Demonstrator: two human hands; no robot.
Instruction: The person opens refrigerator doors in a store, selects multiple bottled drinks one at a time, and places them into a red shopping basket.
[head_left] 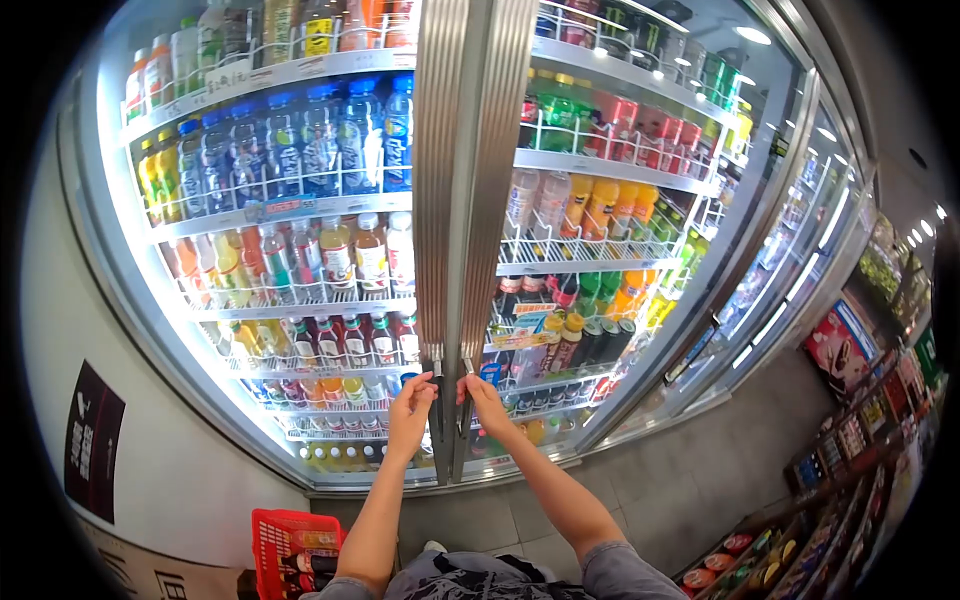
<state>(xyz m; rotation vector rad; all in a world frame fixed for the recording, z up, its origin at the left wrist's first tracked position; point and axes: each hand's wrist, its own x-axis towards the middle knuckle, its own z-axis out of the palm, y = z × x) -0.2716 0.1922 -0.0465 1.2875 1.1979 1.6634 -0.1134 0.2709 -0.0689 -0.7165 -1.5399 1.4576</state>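
Note:
Two glass cooler doors meet at the centre, each with a dark handle low on its metal frame. My left hand [411,408] is closed at the left door's handle [438,400], fingers curled. On the other side of the gap, my right hand [482,402] has its fingers bent round the right door's handle [464,395]. Both doors look shut. Behind the left glass stand rows of blue-capped bottles [322,140]; behind the right glass are orange bottles [600,208] and red cans [620,125].
A red basket [262,555] holding packaged items sits on the floor at the lower left. Snack shelves [850,450] stand at the lower right. More glass cooler doors [790,230] continue to the right, above a grey tiled floor [650,480].

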